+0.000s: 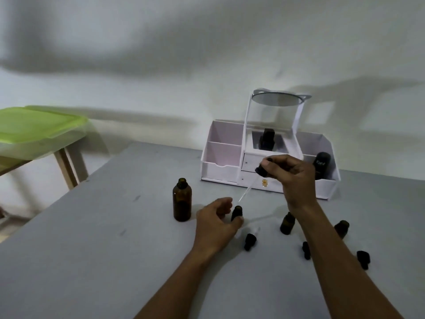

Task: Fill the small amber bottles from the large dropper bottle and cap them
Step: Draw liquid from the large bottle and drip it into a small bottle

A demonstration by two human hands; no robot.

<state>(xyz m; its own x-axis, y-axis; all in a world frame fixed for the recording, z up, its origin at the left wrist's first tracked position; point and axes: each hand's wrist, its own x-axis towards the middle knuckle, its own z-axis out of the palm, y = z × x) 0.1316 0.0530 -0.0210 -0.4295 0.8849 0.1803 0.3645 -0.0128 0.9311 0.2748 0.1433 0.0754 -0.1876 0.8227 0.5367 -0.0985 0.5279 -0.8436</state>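
The large amber bottle (182, 200) stands uncapped on the grey table (92, 249), left of my hands. My right hand (292, 178) pinches the black bulb of the glass dropper (247, 188), whose tip slants down-left above a small amber bottle (236, 212). My left hand (217, 223) steadies that small bottle with thumb and fingers. Two more small amber bottles (287, 223) (342, 227) stand to the right, the farther one partly behind my right forearm. Three black dropper caps (250, 241) (306, 249) (363, 259) lie on the table.
A white desk organiser (223, 166) with a round mirror stands at the back, holding a dark bottle in its middle bay and a black tube on the right. A green-lidded plastic box (39, 132) rests on a wooden stool at the left.
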